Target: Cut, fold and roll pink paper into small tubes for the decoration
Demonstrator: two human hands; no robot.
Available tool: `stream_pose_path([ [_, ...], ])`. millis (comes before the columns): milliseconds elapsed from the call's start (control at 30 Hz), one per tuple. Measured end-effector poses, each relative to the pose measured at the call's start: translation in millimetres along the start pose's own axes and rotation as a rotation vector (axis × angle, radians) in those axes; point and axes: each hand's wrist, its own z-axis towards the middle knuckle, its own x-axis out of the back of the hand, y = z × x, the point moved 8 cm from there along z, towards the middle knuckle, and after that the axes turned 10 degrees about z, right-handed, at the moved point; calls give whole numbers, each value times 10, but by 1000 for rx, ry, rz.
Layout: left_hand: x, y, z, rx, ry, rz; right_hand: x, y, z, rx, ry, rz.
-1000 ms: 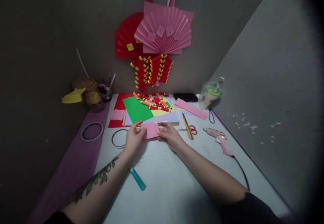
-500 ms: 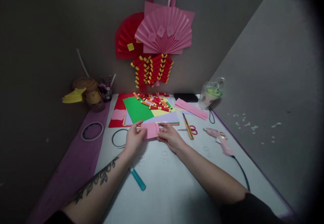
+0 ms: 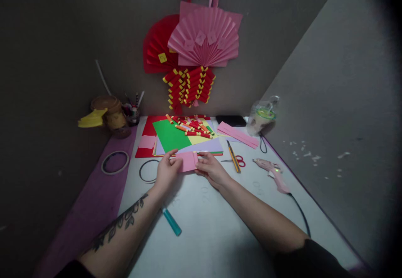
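A small pink paper [image 3: 187,161] is held between both hands above the white table [image 3: 201,236], its right end curled into a narrow roll. My left hand [image 3: 168,167] pinches the paper's left side with the thumb on top. At the rolled right edge, my right hand [image 3: 210,168] grips with thumb and fingers. Just behind the hands lie stacked coloured sheets with a green sheet [image 3: 171,136] on top. Several small red and orange paper rolls [image 3: 191,126] are heaped on those sheets.
A cutter [image 3: 233,156] and scissors [image 3: 240,161] lie right of my hands, with a pink glue gun [image 3: 274,173] beyond. Left are tape rings [image 3: 114,163]. A teal-handled tool [image 3: 171,222] lies nearer. Cups [image 3: 262,117] stand at the back; paper fans [image 3: 205,37] hang on the wall.
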Motion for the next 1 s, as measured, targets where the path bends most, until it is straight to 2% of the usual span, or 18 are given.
stream_pose_path([
  [1000,-6,-7,0,7,-1,6,8,21,14,3,-9,-1],
])
